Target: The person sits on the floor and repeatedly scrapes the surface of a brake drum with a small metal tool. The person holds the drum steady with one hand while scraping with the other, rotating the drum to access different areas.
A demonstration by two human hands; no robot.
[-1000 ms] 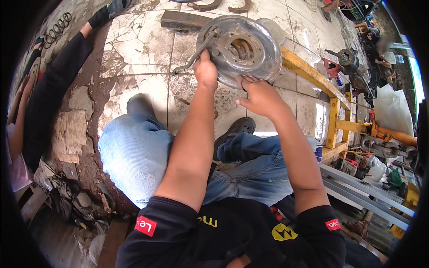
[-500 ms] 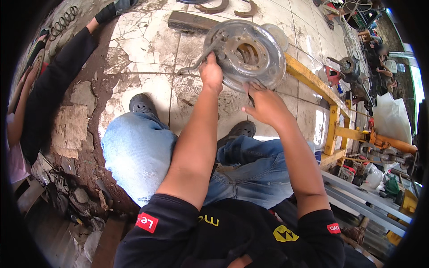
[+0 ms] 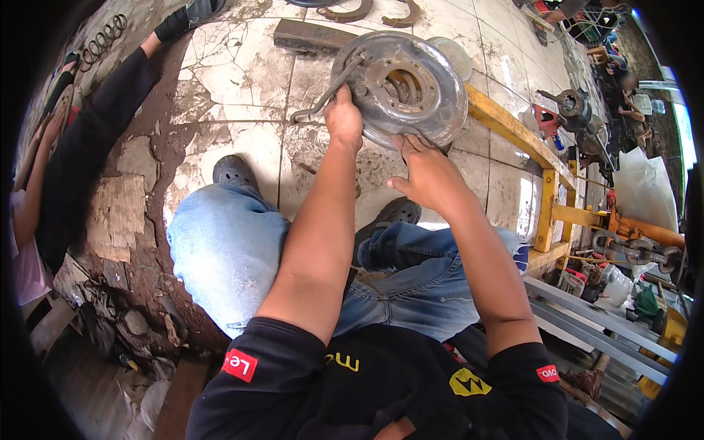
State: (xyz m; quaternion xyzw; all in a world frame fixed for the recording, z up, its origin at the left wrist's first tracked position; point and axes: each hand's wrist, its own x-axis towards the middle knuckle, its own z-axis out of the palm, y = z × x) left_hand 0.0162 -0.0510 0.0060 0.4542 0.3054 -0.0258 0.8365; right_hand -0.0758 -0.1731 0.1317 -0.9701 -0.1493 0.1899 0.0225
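Note:
A round grey metal backing plate (image 3: 370, 130), like one from a drum brake, sits tilted in front of me, with a hole through its middle. My left hand (image 3: 343, 121) is closed at its left rim, thumb against a bent metal rod (image 3: 323, 101) that crosses the plate's edge; the curled fingers are partly hidden. My right hand (image 3: 429, 169) lies against the near rim, fingers stretched over the edge and thumb held apart. The plate hides whatever is beneath it.
Beyond the plate lie a rectangular metal bar (image 3: 312, 35) and curved brake shoes (image 3: 402, 13). A yellow metal frame (image 3: 513, 136) runs along the right. A coil spring (image 3: 103, 40) lies far left, near another person's dark-clothed leg (image 3: 92, 139). A white bag (image 3: 645, 189) stands right.
The plate and rod have shifted slightly left and away from me. My right hand's fingers have straightened out over the near rim, and its thumb has spread away.

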